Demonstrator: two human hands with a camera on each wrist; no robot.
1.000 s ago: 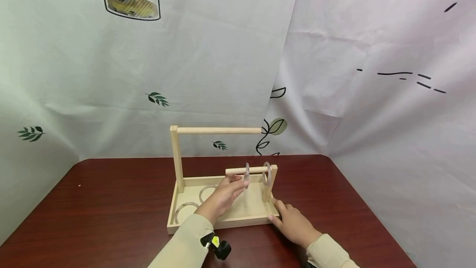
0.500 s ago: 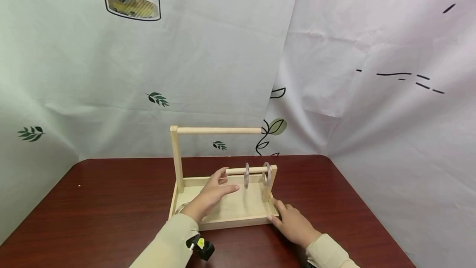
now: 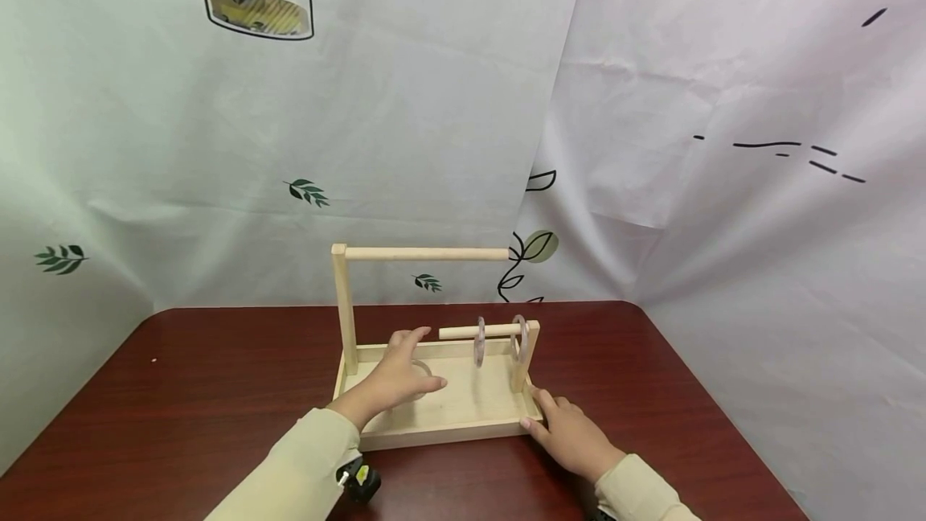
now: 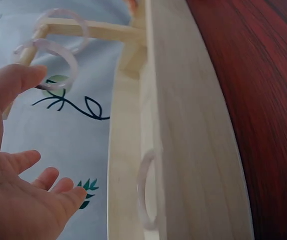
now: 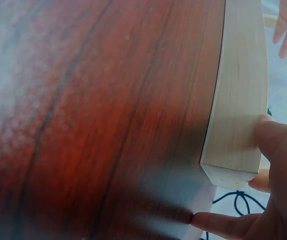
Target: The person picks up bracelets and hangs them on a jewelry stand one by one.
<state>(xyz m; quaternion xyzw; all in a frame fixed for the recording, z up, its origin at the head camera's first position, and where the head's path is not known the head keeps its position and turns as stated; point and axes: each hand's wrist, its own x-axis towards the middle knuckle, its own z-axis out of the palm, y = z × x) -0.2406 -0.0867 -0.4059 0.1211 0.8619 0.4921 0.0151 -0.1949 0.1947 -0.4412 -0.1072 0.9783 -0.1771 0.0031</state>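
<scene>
My left hand (image 3: pixel 398 376) hovers over the left half of a pale wooden jewellery stand's tray (image 3: pixel 463 429), thumb and fingers spread with nothing between them. Behind it, a translucent bangle (image 3: pixel 427 368) lies in the tray, partly hidden. Two pale bangles hang from the short rod (image 3: pixel 456 334): one bangle (image 3: pixel 480 344) midway along, another bangle (image 3: pixel 524 340) by the post. In the left wrist view a bangle (image 4: pixel 142 192) shows inside the tray wall. My right hand (image 3: pixel 575 436) grips the tray's front right corner, thumb on the front wall and fingers at the end.
A taller post (image 3: pixel 344 312) at the tray's left carries a long bare rod (image 3: pixel 427 253) above the short one. The stand sits on a dark red wooden table (image 3: pixel 181 408). Behind the table hangs a pale printed cloth (image 3: pixel 434 103).
My left hand let go of the bangle on the short rod and moved left and down over the tray. The bangle stays hanging there. My right hand has kept its place.
</scene>
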